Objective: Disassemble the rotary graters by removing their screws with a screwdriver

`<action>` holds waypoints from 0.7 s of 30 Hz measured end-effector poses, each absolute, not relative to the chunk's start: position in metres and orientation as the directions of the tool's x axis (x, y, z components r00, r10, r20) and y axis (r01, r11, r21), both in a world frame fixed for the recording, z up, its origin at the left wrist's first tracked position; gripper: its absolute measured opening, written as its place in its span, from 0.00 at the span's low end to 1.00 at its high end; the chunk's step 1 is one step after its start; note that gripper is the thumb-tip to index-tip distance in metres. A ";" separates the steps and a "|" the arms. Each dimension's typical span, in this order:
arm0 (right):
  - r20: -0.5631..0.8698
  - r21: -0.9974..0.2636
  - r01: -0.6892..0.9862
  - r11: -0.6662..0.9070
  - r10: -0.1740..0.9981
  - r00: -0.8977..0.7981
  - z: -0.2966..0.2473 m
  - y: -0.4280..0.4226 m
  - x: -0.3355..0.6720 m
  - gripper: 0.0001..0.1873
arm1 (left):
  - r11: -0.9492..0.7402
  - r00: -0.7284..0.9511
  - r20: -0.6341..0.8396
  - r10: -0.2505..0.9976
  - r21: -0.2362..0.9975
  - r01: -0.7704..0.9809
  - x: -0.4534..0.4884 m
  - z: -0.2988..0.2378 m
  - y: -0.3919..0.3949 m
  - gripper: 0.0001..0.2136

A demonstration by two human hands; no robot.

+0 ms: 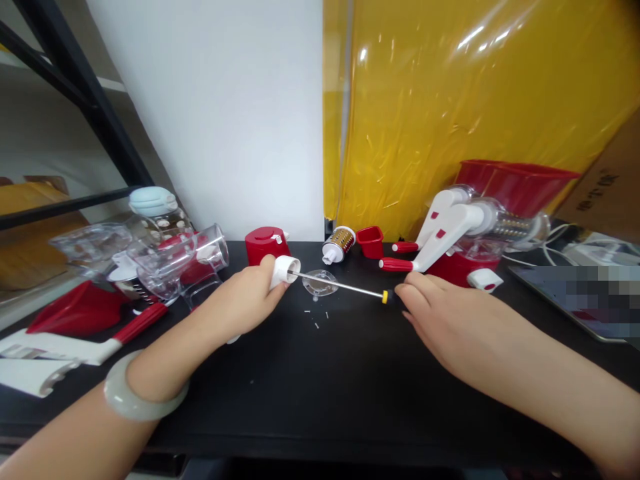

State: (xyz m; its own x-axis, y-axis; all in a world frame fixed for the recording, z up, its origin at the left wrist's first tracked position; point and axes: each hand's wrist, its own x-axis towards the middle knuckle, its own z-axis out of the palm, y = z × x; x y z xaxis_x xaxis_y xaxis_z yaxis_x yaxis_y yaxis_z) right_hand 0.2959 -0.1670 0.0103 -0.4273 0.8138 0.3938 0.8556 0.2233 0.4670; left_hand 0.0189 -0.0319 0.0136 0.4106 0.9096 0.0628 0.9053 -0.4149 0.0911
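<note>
My left hand (255, 293) is wrapped round a white plastic part with a round hollow end (289, 269), its opening facing right. A bit of white shows below that hand too. The fingers of my right hand (435, 310) are closed round the dark handle of a screwdriver (345, 286). Its long metal shaft runs left into the hollow end, and a yellow collar sits by the handle. The tip is hidden inside. Beneath the shaft lies a clear oval plastic piece (320, 283). Several tiny pale bits (317, 325) are scattered on the black table (330, 393).
Behind my hands stand a red base (267, 245), a grater drum (339, 245) and a small red cup (371, 241). A rotary grater (475, 227) and a tablet (565, 303) are at right. Clear housings (185, 260) and a red-gripped white crank (95, 347) lie left.
</note>
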 end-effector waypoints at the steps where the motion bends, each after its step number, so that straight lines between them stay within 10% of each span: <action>1: 0.372 0.452 0.865 0.219 0.834 -0.407 0.009 -0.165 0.298 0.09 | -0.413 0.409 0.068 0.910 0.085 0.907 0.018 0.013 -0.031 0.14; 9: 0.412 0.590 0.785 0.190 0.765 -0.495 0.013 -0.156 0.303 0.20 | -0.408 0.400 0.084 0.913 0.133 0.903 0.015 0.013 -0.028 0.14; 16: 0.701 0.700 0.714 0.010 0.183 -0.689 0.025 -0.165 0.293 0.06 | -0.358 0.441 -0.014 0.897 0.559 0.747 0.013 0.009 -0.030 0.18; 21: 0.715 0.687 0.720 -0.100 0.269 -0.645 0.025 -0.172 0.292 0.08 | -0.335 0.456 -0.030 0.889 0.637 0.694 0.009 0.009 -0.028 0.21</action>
